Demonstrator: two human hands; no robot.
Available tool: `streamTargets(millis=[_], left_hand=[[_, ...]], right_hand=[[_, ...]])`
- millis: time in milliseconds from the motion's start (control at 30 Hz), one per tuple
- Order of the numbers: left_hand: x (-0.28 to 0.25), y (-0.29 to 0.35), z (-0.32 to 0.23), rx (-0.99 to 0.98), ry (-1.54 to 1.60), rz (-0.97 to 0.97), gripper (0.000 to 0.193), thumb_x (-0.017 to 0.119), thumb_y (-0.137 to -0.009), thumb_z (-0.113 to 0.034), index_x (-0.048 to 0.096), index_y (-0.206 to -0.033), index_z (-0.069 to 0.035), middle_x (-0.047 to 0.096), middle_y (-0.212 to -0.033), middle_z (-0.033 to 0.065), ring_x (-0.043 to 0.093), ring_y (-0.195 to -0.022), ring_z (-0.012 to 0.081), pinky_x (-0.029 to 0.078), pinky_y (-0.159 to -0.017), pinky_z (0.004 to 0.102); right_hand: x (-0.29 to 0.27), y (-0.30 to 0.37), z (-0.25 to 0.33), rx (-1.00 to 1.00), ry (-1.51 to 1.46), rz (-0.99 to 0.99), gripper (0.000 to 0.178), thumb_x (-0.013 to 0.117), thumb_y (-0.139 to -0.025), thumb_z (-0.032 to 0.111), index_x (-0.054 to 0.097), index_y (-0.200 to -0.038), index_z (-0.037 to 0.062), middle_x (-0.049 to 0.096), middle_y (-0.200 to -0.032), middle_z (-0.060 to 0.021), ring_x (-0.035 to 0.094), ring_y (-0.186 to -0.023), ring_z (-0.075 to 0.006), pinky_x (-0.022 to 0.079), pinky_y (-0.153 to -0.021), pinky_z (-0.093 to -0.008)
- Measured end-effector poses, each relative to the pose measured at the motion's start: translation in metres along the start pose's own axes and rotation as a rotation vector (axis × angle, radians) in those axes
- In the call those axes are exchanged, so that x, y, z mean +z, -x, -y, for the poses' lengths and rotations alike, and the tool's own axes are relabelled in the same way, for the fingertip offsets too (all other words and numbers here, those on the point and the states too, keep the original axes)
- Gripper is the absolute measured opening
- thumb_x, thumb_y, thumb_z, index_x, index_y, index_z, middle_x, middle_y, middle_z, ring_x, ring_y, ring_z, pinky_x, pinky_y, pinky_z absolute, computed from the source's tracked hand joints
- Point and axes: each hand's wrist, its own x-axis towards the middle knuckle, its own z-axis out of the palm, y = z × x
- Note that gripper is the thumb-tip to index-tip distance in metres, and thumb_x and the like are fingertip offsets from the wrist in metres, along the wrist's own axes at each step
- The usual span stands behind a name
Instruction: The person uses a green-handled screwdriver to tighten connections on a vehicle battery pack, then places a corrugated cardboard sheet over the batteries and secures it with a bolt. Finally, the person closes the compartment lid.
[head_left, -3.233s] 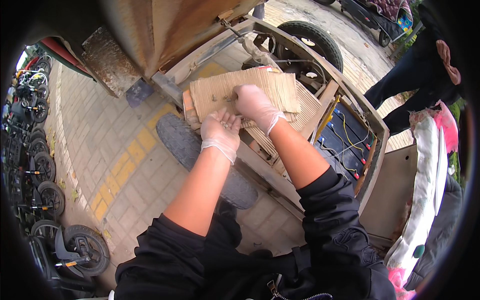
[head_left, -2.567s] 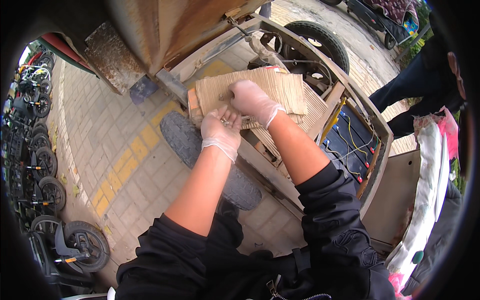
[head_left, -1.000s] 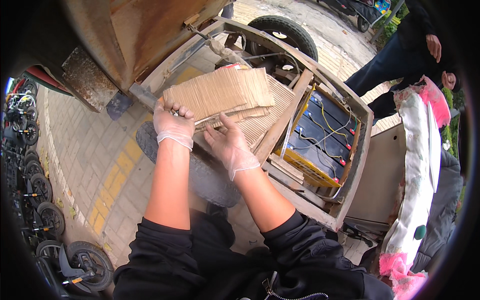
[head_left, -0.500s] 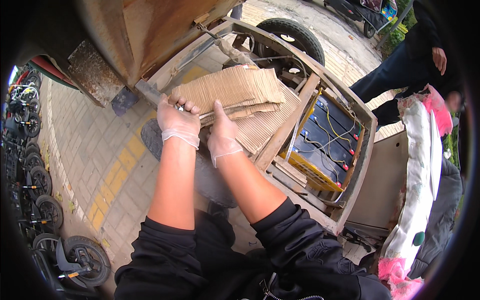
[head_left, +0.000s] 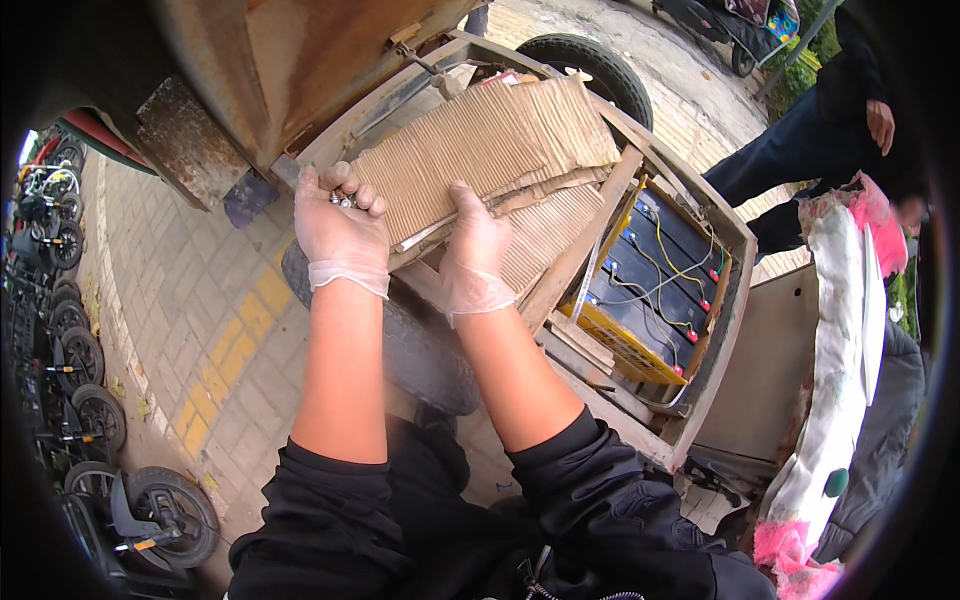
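My right hand (head_left: 474, 248), in a thin clear glove, is closed on a stack of torn corrugated cardboard (head_left: 465, 140), thumb on top and fingers hidden underneath. My left hand (head_left: 342, 235), gloved too, is palm up with fingers curled over several small shiny metal pieces (head_left: 342, 200), perhaps nuts. It lies beside the cardboard's left end. Beneath the stack, another corrugated sheet (head_left: 555, 235) lies over the open metal frame (head_left: 590, 245) of a vehicle. Right of it, black batteries (head_left: 650, 270) with yellow and grey wires sit in a yellow case.
A rusty raised panel (head_left: 250, 80) stands at the upper left. Beyond the frame is a wheel (head_left: 590, 65). A person in dark clothes (head_left: 790, 140) stands at the right, behind a white and pink padded cover (head_left: 835, 380). Parked two-wheelers (head_left: 95, 410) line the left.
The cardboard stack has come up and spreads wider over the frame. My right hand has shifted right and up with it; my left hand has moved slightly left, showing more metal pieces.
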Motion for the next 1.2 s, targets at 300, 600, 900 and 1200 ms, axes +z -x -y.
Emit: streamTargets(millis=[300, 600, 900, 1200], left_hand=[[-0.012, -0.017, 0.022, -0.031, -0.731, 0.203, 0.041, 0.055, -0.105, -0.042, 0.069, -0.098, -0.004, 0.038, -0.066, -0.0069, 0.032, -0.055, 0.0072, 0.027, -0.051, 0.0261], [-0.032, -0.06, 0.102, 0.052, -1.758, 0.44, 0.061, 0.061, -0.096, -0.052, 0.072, -0.101, 0.008, 0.073, -0.089, 0.0223, 0.071, -0.086, 0.0335, 0.052, -0.082, 0.0415], [-0.023, -0.061, 0.113, -0.151, -1.905, 0.473, 0.092, 0.069, -0.078, -0.074, 0.071, -0.109, 0.012, 0.072, -0.111, 0.0272, 0.07, -0.107, 0.0363, 0.052, -0.092, 0.0408], [-0.023, -0.055, 0.104, -0.387, -1.603, 0.569, 0.085, 0.078, -0.079, -0.061, 0.067, -0.12, 0.012, 0.07, -0.12, 0.0216, 0.068, -0.109, 0.028, 0.052, -0.094, 0.036]], right_hand=[[-0.107, -0.057, 0.108, 0.043, 0.306, 0.252, 0.047, 0.071, -0.084, 0.006, 0.057, -0.124, -0.0137, 0.069, -0.111, -0.0212, 0.07, -0.097, -0.0294, 0.058, -0.087, -0.0377], [-0.137, -0.064, 0.07, -0.169, 0.675, 0.058, 0.056, 0.078, -0.079, 0.02, 0.059, -0.117, -0.0161, 0.071, -0.11, -0.0242, 0.072, -0.097, -0.0295, 0.055, -0.087, -0.0361], [-0.135, -0.068, 0.085, 0.099, 0.566, 0.029, 0.054, 0.074, -0.084, 0.015, 0.057, -0.128, -0.0111, 0.068, -0.116, -0.0204, 0.068, -0.1, -0.0279, 0.054, -0.088, -0.0369], [-0.136, -0.08, 0.062, -0.234, 0.931, 0.003, 0.066, 0.065, -0.084, 0.031, 0.052, -0.126, -0.0179, 0.066, -0.114, -0.0373, 0.066, -0.111, -0.0456, 0.052, -0.096, -0.0434]])
